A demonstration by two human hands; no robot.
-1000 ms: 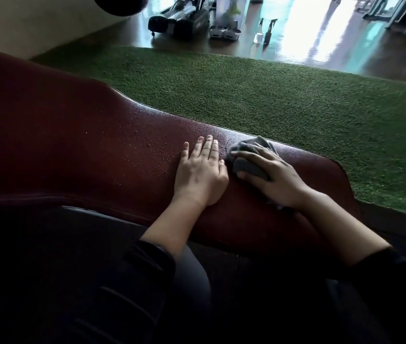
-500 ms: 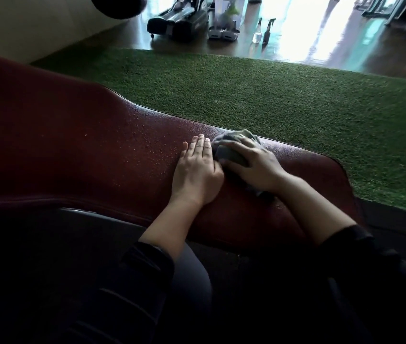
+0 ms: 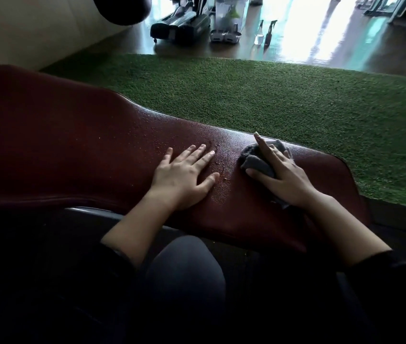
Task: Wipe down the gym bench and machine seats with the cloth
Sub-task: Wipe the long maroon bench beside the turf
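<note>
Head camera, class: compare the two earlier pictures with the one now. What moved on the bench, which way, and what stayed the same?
The right hand has slid the grey cloth to the right, away from the left hand, opening a gap of wet pad between the hands; its index finger now points outward. The left hand's fingers have spread. Unchanged: the left hand lies flat on the dark red bench pad, the cloth stays under the right hand, and droplets remain on the pad.

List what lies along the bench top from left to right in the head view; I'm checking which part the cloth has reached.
Bare wide end of the bench → left hand flat on the pad → droplets → grey cloth under the right hand → narrow right end.
</note>
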